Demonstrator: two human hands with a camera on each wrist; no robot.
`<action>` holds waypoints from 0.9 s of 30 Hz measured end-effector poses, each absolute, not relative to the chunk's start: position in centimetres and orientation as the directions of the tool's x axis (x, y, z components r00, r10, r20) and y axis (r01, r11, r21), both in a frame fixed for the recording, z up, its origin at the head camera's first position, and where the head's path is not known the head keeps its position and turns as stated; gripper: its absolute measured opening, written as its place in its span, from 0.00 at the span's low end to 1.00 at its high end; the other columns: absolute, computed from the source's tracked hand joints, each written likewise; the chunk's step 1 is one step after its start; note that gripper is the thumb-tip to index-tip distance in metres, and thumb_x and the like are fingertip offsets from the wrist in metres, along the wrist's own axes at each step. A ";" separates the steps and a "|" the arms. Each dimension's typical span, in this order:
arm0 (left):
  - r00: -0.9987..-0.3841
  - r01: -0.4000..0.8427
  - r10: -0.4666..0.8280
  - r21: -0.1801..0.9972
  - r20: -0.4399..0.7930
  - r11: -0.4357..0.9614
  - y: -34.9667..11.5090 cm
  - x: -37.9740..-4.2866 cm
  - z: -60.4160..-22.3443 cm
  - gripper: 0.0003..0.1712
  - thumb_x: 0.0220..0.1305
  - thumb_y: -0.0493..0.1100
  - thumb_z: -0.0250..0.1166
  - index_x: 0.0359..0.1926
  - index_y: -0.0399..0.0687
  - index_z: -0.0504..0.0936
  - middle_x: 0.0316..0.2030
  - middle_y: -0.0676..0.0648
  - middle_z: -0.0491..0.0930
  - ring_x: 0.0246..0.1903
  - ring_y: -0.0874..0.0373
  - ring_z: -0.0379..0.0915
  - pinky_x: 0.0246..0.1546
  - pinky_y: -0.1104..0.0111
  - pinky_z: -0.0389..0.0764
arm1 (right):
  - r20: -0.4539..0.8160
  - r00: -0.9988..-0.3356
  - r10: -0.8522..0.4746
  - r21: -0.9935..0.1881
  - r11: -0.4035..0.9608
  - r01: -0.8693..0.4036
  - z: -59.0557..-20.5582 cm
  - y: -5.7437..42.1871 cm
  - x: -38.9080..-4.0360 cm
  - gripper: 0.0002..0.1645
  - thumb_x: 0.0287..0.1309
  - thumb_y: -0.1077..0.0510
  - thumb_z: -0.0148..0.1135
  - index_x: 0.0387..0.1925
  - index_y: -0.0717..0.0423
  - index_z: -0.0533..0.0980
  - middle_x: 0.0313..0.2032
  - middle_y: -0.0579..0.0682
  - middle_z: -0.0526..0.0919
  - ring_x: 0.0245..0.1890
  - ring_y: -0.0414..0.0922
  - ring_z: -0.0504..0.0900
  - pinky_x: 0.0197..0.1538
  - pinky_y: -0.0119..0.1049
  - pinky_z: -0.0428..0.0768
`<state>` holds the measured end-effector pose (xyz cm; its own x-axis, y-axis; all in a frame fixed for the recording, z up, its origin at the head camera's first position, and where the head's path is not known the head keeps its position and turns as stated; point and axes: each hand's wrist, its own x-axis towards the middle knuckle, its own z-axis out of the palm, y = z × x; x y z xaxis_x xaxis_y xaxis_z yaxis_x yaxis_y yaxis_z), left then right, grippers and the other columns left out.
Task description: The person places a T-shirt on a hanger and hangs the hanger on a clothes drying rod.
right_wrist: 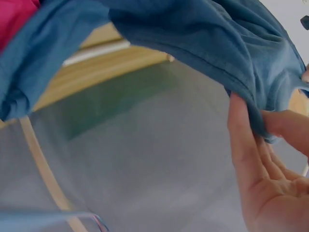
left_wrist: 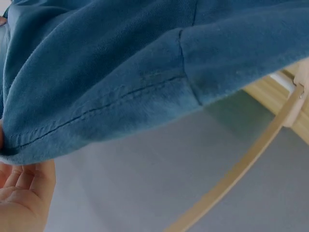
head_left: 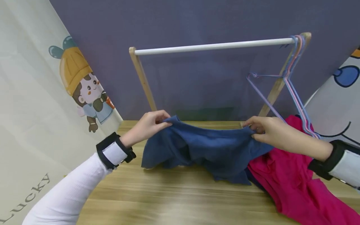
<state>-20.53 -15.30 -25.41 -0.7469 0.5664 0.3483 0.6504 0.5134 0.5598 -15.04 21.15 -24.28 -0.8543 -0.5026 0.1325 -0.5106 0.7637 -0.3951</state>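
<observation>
A blue garment (head_left: 208, 143) of soft cloth hangs between my hands just over the table, its upper edge sagging a little. My left hand (head_left: 149, 125) pinches one upper corner between thumb and fingers. At the other end my right hand (head_left: 267, 129) pinches the same edge. A stitched hem and a seam show on the blue garment (left_wrist: 120, 92) in the left wrist view. Folds hide what kind of garment it is. In the right wrist view, thumb and fingers of the right hand (right_wrist: 275, 179) meet on the blue garment (right_wrist: 193, 34).
A rack with a white rail (head_left: 213, 47) and wooden posts stands behind. Several blue, pink and purple hangers (head_left: 298, 93) hang at its right end. Crumpled pink-red clothing (head_left: 292, 184) lies on the right of the wooden table (head_left: 168, 200). A printed curtain (head_left: 33, 103) hangs on the left.
</observation>
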 end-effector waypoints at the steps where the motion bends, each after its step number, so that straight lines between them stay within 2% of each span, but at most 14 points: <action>1: -0.743 0.653 0.575 0.561 0.343 0.509 -15.2 -20.4 -25.5 0.04 0.57 0.36 0.60 0.35 0.43 0.79 0.27 0.49 0.79 0.24 0.62 0.71 0.27 0.70 0.72 | 0.135 -0.852 -0.506 -0.404 0.757 -0.514 -24.6 21.3 -14.9 0.22 0.45 0.71 0.61 0.46 0.64 0.72 0.37 0.57 0.80 0.36 0.51 0.80 0.35 0.40 0.78; 5: -0.737 0.650 0.604 0.567 0.304 0.507 -14.7 -20.1 -26.0 0.08 0.58 0.37 0.59 0.38 0.43 0.80 0.29 0.50 0.80 0.24 0.64 0.71 0.27 0.71 0.71 | 0.103 -0.848 -0.520 -0.431 0.745 -0.509 -25.7 21.8 -14.6 0.19 0.45 0.70 0.61 0.43 0.68 0.72 0.36 0.56 0.80 0.35 0.50 0.79 0.33 0.38 0.77; 10: -0.717 0.662 0.636 0.566 0.285 0.492 -14.1 -19.7 -26.5 0.10 0.58 0.37 0.58 0.41 0.42 0.80 0.32 0.49 0.79 0.26 0.65 0.72 0.28 0.71 0.73 | 0.042 -0.860 -0.509 -0.439 0.763 -0.473 -26.2 22.4 -14.3 0.15 0.47 0.68 0.61 0.41 0.67 0.73 0.34 0.51 0.80 0.33 0.46 0.79 0.32 0.34 0.77; 13: -0.698 0.680 0.652 0.558 0.296 0.475 -13.7 -19.6 -26.8 0.08 0.58 0.37 0.59 0.39 0.43 0.81 0.31 0.50 0.79 0.25 0.65 0.71 0.27 0.71 0.72 | 0.065 -0.873 -0.483 -0.429 0.777 -0.461 -25.7 22.7 -14.1 0.15 0.47 0.67 0.62 0.40 0.65 0.74 0.32 0.48 0.80 0.32 0.44 0.79 0.31 0.31 0.76; 17: -0.675 0.705 0.673 0.536 0.303 0.465 -13.4 -19.5 -27.2 0.07 0.58 0.38 0.59 0.38 0.44 0.81 0.31 0.51 0.79 0.26 0.65 0.70 0.28 0.71 0.71 | 0.184 -0.886 -0.425 -0.351 0.814 -0.463 -24.5 23.4 -13.8 0.13 0.46 0.67 0.62 0.38 0.61 0.75 0.31 0.46 0.80 0.29 0.41 0.78 0.28 0.28 0.74; 21: -0.650 0.718 0.706 0.529 0.280 0.452 -13.3 -19.3 -27.5 0.07 0.58 0.37 0.59 0.37 0.44 0.81 0.33 0.50 0.80 0.26 0.65 0.69 0.29 0.71 0.71 | 0.323 -0.874 -0.362 -0.258 0.855 -0.449 -23.3 24.2 -13.5 0.14 0.44 0.69 0.63 0.36 0.60 0.76 0.30 0.50 0.81 0.26 0.44 0.78 0.21 0.28 0.70; 22: -0.643 0.721 0.715 0.531 0.272 0.446 -13.2 -19.3 -27.6 0.07 0.58 0.37 0.59 0.38 0.43 0.81 0.33 0.50 0.80 0.27 0.65 0.70 0.29 0.71 0.71 | 0.349 -0.873 -0.341 -0.242 0.867 -0.435 -23.1 24.4 -13.4 0.14 0.44 0.69 0.63 0.37 0.60 0.76 0.29 0.52 0.81 0.24 0.42 0.77 0.19 0.28 0.68; 25: -0.624 0.724 0.738 0.542 0.255 0.425 -12.9 -19.1 -27.7 0.08 0.58 0.36 0.58 0.38 0.42 0.81 0.33 0.49 0.80 0.28 0.65 0.72 0.30 0.71 0.72 | 0.398 -0.875 -0.275 -0.201 0.905 -0.376 -22.4 25.0 -13.3 0.16 0.42 0.71 0.63 0.38 0.65 0.74 0.30 0.61 0.80 0.24 0.49 0.77 0.19 0.32 0.69; 27: -0.616 0.726 0.747 0.548 0.251 0.415 -12.7 -19.1 -27.7 0.07 0.58 0.35 0.59 0.38 0.42 0.81 0.34 0.48 0.80 0.29 0.65 0.72 0.30 0.71 0.72 | 0.388 -0.895 -0.220 -0.202 0.927 -0.315 -22.1 25.5 -13.5 0.18 0.42 0.70 0.62 0.40 0.68 0.72 0.32 0.66 0.78 0.26 0.54 0.77 0.21 0.39 0.71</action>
<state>-19.05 -12.71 -27.69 -0.6158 0.7469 0.2508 0.7264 0.4149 0.5479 -13.47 25.50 -22.10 -0.8953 -0.2196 0.3876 -0.3148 0.9275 -0.2017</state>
